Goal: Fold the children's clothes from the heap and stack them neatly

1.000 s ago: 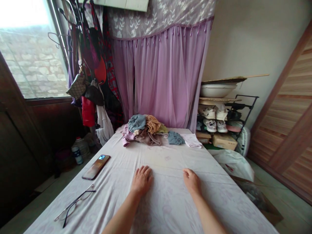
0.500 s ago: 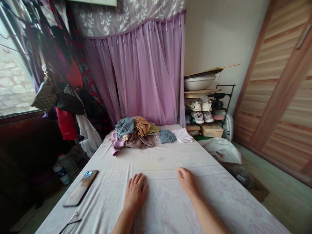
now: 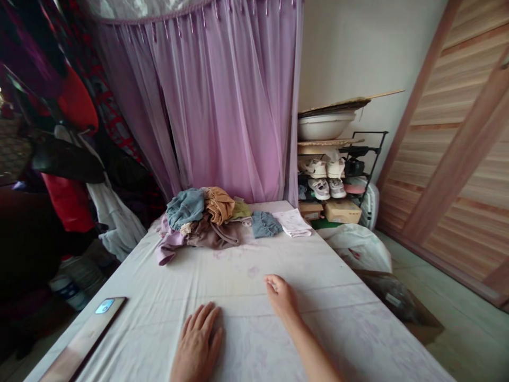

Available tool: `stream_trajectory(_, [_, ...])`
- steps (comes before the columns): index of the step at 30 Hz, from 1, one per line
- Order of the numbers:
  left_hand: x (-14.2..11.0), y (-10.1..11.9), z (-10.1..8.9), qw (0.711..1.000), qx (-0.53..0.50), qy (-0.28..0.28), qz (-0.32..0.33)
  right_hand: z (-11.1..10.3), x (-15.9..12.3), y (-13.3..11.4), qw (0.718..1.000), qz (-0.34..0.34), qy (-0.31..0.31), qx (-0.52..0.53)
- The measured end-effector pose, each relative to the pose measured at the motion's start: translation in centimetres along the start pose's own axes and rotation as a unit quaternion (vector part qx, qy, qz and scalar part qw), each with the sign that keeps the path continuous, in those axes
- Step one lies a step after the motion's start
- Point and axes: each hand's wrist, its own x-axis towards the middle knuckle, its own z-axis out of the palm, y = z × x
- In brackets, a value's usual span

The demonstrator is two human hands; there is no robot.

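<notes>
My left hand (image 3: 199, 339) lies palm down on the pale patterned sheet (image 3: 238, 286), open, its fingers stretched forward and nothing in it. To its right, my right hand (image 3: 280, 294) rests on its side on the same sheet. Its fingers are curled in loosely, and I see nothing held in them. Beyond both hands sits a crumpled pile of clothes, with a blue-grey garment (image 3: 185, 207), a tan one (image 3: 219, 206) and a brown one (image 3: 214, 233). A folded grey-blue garment (image 3: 266, 225) and a folded white cloth (image 3: 295, 222) lie beside the pile. Neither hand touches the clothes.
A phone (image 3: 85, 339) lies near the left edge of the bed. Purple curtains (image 3: 230, 106) hang behind the clothes. At the right stand a shoe rack (image 3: 369, 159), a white plastic bag (image 3: 358, 246) and a wooden wardrobe (image 3: 449, 159). Bags and clothes hang at the left.
The view has tilted down and come closer to the clothes. Both hands appear further left in the picture, with their poses much the same. The glasses at the lower left have left the view.
</notes>
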Motion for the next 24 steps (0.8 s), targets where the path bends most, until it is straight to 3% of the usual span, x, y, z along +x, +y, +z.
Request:
stream_trajectory(4, [1.5,0.0,-0.6,0.998,-0.004,-0.044,-0.046,1.5,1.8,-0.1,0.999,0.003,0.011,0.037])
stream_trajectory(8, [4.2,-0.3,-0.9,0.993,-0.009,-0.084,-0.085,2.1,2.0,0.7,0.999,0.009,0.028,0.046])
stream_trajectory(14, [6.6,-0.7,-0.7,0.992,-0.009,-0.081,-0.098,2.2,1.2,1.5,0.995,0.007,0.018,0.1])
stream_trajectory(24, [6.9,-0.5,-0.8,0.992,-0.02,-0.069,-0.104,1.7,0.8,1.2,0.987,0.016,0.002,0.161])
